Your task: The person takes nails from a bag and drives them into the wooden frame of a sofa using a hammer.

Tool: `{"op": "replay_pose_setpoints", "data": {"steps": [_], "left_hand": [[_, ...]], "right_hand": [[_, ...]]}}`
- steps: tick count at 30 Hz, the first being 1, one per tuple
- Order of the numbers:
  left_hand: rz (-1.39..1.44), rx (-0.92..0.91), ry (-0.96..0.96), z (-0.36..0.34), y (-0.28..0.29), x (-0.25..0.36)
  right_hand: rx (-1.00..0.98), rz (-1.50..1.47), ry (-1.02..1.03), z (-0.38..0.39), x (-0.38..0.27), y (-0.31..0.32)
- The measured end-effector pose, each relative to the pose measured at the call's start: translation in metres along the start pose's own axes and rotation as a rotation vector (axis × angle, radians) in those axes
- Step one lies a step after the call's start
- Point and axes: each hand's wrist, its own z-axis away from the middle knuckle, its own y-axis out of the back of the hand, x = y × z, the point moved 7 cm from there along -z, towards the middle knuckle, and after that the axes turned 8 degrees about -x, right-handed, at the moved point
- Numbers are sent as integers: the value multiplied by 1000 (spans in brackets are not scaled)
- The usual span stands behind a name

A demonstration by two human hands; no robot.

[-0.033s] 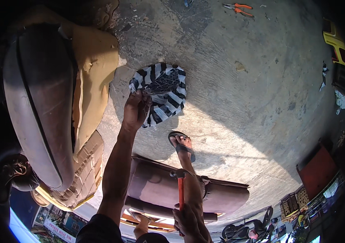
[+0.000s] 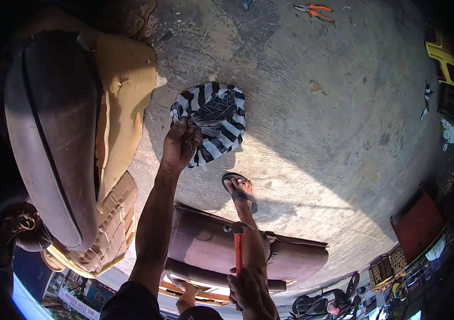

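A black-and-white striped plastic bag [image 2: 233, 130] lies spread on the concrete floor with a heap of thin dark nails [image 2: 217, 109] inside it. At the bag's near left edge is my left hand [image 2: 180, 144], its fingers pinched together; thin, light slivers that look like nails show at the fingertips. My right hand [image 2: 245, 290] is wrapped around the red handle of a hammer [image 2: 238, 242], whose dark head points away from me. The hammer is held over my right leg, well apart from the bag.
A brown padded seat piece [image 2: 53, 138] stands at left beside yellow foam [image 2: 125, 101]. Another brown cushioned piece [image 2: 200, 234] lies under my legs. My sandalled foot [image 2: 240, 191] is near the bag. Orange-handled pliers [image 2: 315, 10] rest far off; a motorcycle [image 2: 325, 304] stands lower right.
The fingers of my left hand have shifted very slightly at the bag's edge. My right hand and the hammer look the same.
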Motion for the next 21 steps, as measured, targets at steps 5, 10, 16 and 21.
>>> {"op": "replay_pose_setpoints", "data": {"steps": [5,10,16,21], "left_hand": [[411,-206,143,-2,-26,-14],[435,-283,176,1,-29,-23],[493,-318,227,21,-58,-32],[240,-290,262,68,-58,-33]], "right_hand": [[-37,123,-10,-2,-4,0],[-17,133,-37,-3,-3,1],[8,191,68,2,-30,26],[22,346,285,-18,-85,66]]}}
